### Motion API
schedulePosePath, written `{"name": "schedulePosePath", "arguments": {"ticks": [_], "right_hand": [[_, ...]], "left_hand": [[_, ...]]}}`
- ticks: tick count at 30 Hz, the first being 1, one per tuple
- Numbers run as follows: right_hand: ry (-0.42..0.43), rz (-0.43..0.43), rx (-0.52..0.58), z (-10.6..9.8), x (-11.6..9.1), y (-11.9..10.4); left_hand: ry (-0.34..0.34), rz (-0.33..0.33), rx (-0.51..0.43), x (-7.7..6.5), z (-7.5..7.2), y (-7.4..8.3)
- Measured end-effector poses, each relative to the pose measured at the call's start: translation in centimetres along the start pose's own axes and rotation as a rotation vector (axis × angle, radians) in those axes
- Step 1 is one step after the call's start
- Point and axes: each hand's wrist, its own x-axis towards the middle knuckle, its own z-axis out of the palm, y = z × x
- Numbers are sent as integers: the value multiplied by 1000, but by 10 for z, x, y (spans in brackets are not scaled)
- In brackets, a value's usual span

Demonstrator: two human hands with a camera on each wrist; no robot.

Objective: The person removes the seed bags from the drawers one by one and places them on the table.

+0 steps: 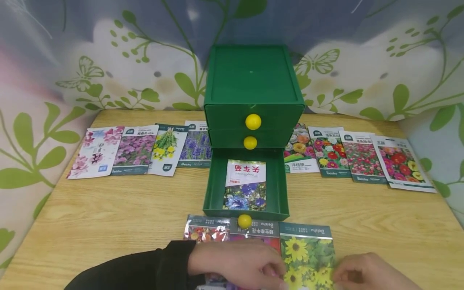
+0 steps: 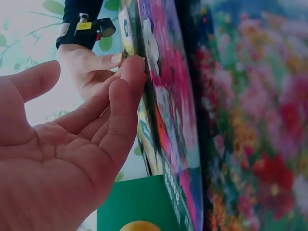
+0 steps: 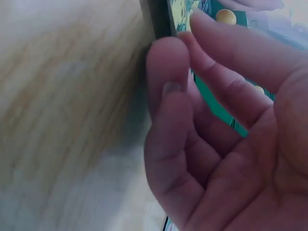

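Note:
Three seed packets lie in a row at the front of the table. My left hand (image 1: pixel 241 262) reaches across the left packet (image 1: pixel 206 233) and the middle packet (image 1: pixel 273 242), partly covering both. Its fingertips are at the left side of the packet with yellow flowers (image 1: pixel 308 247). In the left wrist view, the left hand (image 2: pixel 72 139) has its thumb held apart and its fingers loosely extended. My right hand (image 1: pixel 371 274) is at the yellow-flower packet's lower right edge. Loosely bent fingers of the right hand (image 3: pixel 207 139) touch that edge in the right wrist view.
Behind the packets stands a green drawer cabinet (image 1: pixel 253 76) with yellow knobs. Its bottom drawer (image 1: pixel 214 181) is pulled out and holds a blue-flower packet (image 1: pixel 246 189). More packets lie left (image 1: pixel 134 149) and right (image 1: pixel 330 151) of the cabinet on the wooden table (image 1: pixel 108 225).

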Motion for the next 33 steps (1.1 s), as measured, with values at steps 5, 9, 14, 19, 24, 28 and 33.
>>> {"name": "schedulePosePath", "arguments": {"ticks": [5,9,14,19,24,28,33], "right_hand": [[-29,-1,-24,-5,0,-1],[-54,54,-53,-10,-1,-7],[3,182,-220,-23,3,-25],[139,113,-427,-33,16,-48],[294,-85,-576,-40,41,-82],[401,-252,-703,-45,68,-104],[461,-414,-812,-45,103,-117]], "left_hand": [[13,-18,-37,-3,-7,2],[38,-39,-92,-11,-15,4],[131,-5,-104,-26,-33,7],[314,-7,-12,-41,-59,4],[507,-97,183,-50,-83,-11],[582,-185,295,-51,-93,-26],[550,-342,399,-44,-97,-38]]}}
